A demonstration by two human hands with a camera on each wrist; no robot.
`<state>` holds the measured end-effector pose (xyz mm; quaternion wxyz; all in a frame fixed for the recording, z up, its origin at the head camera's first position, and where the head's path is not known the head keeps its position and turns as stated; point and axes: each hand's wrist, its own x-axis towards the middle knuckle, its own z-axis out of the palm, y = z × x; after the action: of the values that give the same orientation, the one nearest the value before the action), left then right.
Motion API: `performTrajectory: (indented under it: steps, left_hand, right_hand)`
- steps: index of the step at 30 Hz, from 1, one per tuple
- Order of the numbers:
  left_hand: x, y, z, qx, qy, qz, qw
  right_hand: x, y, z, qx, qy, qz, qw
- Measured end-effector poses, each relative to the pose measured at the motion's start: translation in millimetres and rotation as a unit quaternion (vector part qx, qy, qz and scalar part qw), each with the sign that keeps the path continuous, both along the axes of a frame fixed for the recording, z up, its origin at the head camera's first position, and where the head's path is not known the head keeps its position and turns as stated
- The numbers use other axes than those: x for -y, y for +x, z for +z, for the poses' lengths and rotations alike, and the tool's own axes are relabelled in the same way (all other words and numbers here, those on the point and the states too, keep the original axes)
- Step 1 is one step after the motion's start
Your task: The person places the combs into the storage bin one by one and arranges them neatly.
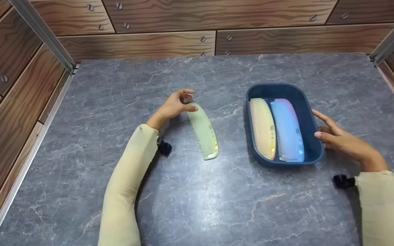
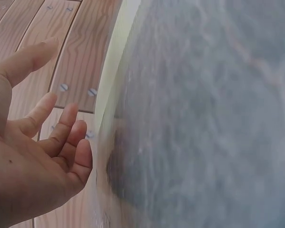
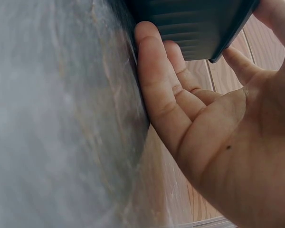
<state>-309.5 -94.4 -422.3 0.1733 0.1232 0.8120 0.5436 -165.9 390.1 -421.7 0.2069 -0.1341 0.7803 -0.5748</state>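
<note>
In the head view, my left hand (image 1: pixel 176 104) reaches over the top end of a pale green comb (image 1: pixel 204 133) that lies on the table. Its thumb overlaps that end, and the left wrist view shows thumb and fingers (image 2: pixel 69 128) spread apart with nothing between them. My right hand (image 1: pixel 349 141) rests against the right side of a dark blue rectangular bin (image 1: pixel 316 150). Fingers (image 3: pixel 156 80) touch the bin's outer wall, with the thumb up at its rim. Inside the bin lie a pale yellow comb (image 1: pixel 262 128) and a blue comb (image 1: pixel 288 131) with a purple edge behind it.
The table (image 1: pixel 197 205) has a grey marbled top. Wood-patterned panels (image 1: pixel 169 46) stand along its back and sides, with metal posts (image 1: pixel 48 37) at the far corners. A small black device (image 1: pixel 343 181) is worn at the right wrist and another (image 1: pixel 164 147) at the left.
</note>
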Motion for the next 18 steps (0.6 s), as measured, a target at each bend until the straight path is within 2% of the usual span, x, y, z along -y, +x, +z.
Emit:
performTrajectory:
  steps: [12,18]
  left_hand:
    - [7.1,-3.9,-3.3,0.002,-0.018,0.002,0.9998]
    - [8.3,-5.8,-3.4,0.030,-0.037,0.000,0.9989]
  right_hand:
    - [0.3,0.6,0.3,-0.001,0.020,-0.010,0.9997]
    - [-0.4,0.6,0.0,-0.004,0.021,-0.011,0.9997]
